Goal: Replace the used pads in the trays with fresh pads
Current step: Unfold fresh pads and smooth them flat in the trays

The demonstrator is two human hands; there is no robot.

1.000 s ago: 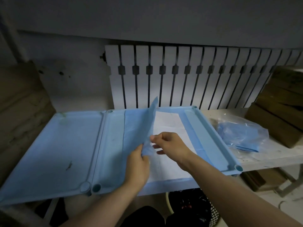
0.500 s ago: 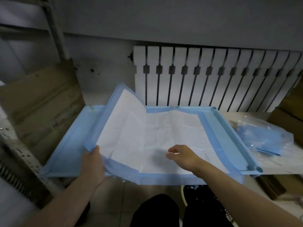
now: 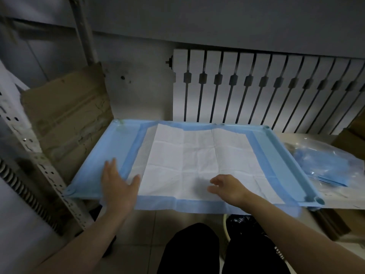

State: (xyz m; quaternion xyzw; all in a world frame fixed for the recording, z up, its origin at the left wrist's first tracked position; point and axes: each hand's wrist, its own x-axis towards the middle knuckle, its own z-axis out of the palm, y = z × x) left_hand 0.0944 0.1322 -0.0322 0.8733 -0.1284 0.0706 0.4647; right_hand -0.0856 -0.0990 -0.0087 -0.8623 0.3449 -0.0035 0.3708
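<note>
While the pad [image 3: 197, 165] lies unfolded in the tray [image 3: 110, 147], white (creased in squares), its blue border overhanging the front rim, the left hand [image 3: 116, 186] presses flat on it, blurred. The right hand [image 3: 229, 189], loosely curled, grasps nothing. The pad hides most of the tray floor.

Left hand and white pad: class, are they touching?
Touching. The head view shows the left hand lying flat across the blue left border of the pad, no gap.

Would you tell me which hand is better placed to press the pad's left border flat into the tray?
Probably the left. The left hand lies open on the left blue border of the pad, while the right hand is over its white middle near the front.
</note>
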